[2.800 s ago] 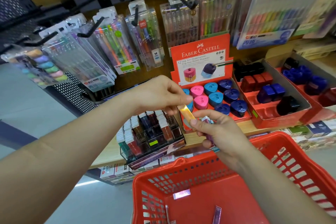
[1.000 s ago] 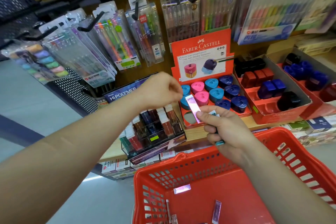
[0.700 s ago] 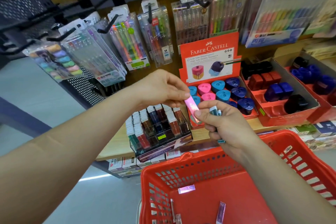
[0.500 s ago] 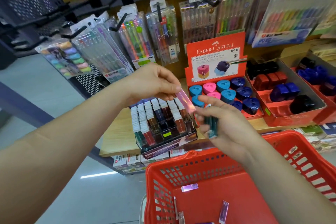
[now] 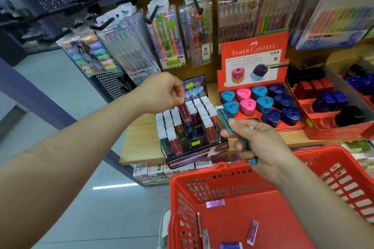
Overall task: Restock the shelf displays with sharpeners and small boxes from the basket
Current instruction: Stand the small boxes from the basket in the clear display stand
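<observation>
My left hand (image 5: 162, 93) pinches the top of a dark red small box (image 5: 185, 112) and holds it in the rows of the clear tiered display (image 5: 188, 127) of small boxes on the shelf. My right hand (image 5: 261, 145) hovers over the red basket (image 5: 232, 180), shut on several teal small boxes (image 5: 224, 120), one sticking up towards the display. Loose purple small boxes (image 5: 215, 203) lie on the basket floor. The red Faber-Castell tray (image 5: 261, 107) holds blue, pink and dark blue sharpeners.
Packs of pens (image 5: 168, 36) hang on black hooks above the wooden shelf (image 5: 139, 139). Further trays of red, blue and black sharpeners (image 5: 332, 101) stand at the right. Boxes sit on the lower shelf under the display. Grey floor lies at the left.
My left hand took a small box from my right hand and carried it left and down into the tiered display. The view shifted left. My right hand keeps the teal boxes.
</observation>
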The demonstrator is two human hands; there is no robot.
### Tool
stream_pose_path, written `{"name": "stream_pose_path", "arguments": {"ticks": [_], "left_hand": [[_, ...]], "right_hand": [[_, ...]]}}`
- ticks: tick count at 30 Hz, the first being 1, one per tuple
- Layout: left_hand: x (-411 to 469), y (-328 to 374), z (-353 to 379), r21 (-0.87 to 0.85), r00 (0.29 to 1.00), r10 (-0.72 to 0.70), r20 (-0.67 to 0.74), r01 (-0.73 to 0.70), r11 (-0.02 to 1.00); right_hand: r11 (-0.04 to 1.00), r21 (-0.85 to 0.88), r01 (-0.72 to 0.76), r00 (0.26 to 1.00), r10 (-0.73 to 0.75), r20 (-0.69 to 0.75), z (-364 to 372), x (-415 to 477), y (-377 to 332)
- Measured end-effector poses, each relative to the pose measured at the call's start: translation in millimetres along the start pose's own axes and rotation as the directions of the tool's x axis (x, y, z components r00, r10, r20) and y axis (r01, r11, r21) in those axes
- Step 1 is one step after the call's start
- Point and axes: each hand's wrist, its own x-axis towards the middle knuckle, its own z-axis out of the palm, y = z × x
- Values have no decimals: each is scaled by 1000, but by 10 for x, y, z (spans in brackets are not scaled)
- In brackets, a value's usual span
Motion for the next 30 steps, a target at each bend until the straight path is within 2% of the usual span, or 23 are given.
{"name": "stream_pose_path", "arguments": {"ticks": [4,8,12,17,24,27,30], "left_hand": [[41,-34,144,2,999,2,-37,-1,1000],[82,-60,249,12,997,-3,-74,3,1000],[126,-55,340,43,995,10,-98,-6,999],[175,23,449,209,994,90,-62,-75,975],[185,19,646,447,988,156,-18,-132,885],[199,-28,699,442,985,172,-17,-147,885],[210,-9,634,341,996,92,-15,-82,937]], "right_hand": [[1000,21,-2,999,3,-40,-46,41,26],[997,73,-27,999,29,-22,-89,75,34],[998,55,-41,999,41,-5,-113,100,52],[997,71,-40,999,40,-1,-135,113,62],[997,64,-43,999,44,-3,-147,128,62],[997,68,-48,999,48,2,-139,121,51],[997,67,-44,999,44,2,-133,113,44]]}}
